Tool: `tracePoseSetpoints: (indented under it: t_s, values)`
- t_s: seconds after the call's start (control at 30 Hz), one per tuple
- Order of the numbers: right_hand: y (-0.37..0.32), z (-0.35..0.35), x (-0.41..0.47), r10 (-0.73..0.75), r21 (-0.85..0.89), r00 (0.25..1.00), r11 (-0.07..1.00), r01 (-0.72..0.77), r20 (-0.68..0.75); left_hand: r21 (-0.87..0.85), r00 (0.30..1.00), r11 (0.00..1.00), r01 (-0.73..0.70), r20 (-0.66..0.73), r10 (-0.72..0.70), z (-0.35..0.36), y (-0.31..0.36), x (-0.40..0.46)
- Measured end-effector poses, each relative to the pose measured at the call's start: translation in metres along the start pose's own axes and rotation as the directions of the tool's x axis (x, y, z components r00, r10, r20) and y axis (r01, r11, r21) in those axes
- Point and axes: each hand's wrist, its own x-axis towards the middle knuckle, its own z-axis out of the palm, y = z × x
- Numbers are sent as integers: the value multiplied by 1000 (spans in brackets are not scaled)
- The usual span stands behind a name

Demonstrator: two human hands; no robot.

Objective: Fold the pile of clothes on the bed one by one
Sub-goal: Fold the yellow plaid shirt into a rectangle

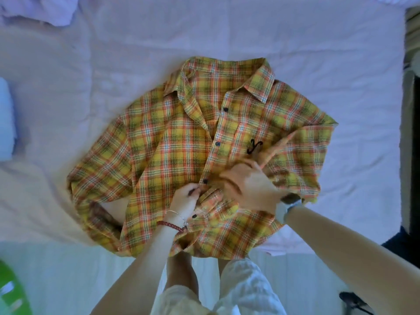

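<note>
Now a yellow plaid shirt (pixel 172 151) lies front up on the bed (pixel 227 30), collar away from the person, hem hanging over the near edge. Its buttons run down the middle. The left hand (pixel 185 198) pinches the placket just below a dark button (pixel 205 181). The right hand (pixel 247 187), a watch (pixel 287 206) on its wrist, holds a fold of the right sleeve (pixel 302 155), fingers curled into the cloth. A blue pillow (pixel 5 123) sits at the bed's left edge.
</note>
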Motion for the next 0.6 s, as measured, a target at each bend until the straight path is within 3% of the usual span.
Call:
tracePoseSetpoints:
  t_s: [0.07,0.17,0.33,0.4,0.5,0.53,0.6]
  values:
    - [0,16,-22,-59,-133,996,989,67,66,-73,999,996,45,-6,-46,-7,-1,0]
    - [1,30,-34,-61,-206,994,975,79,95,100,1000,995,-11,23,9,-13,1,-1]
    - [-1,27,-26,90,-289,996,953,-88,-6,385,984,920,-73,177,4,-23,-3,-9]
    - [-4,24,-26,139,-281,988,948,-153,-69,519,984,837,-170,143,111,-23,-10,-18]
    - [-8,25,-34,201,-256,971,939,-229,-132,726,900,587,-358,101,424,-13,-22,-29]
    - [-9,26,-37,211,-254,968,937,-239,-133,756,896,550,-355,109,430,-10,-22,-30]
    - [-12,30,-46,232,-250,966,934,-255,-117,788,951,556,-266,120,285,-5,-17,-26]
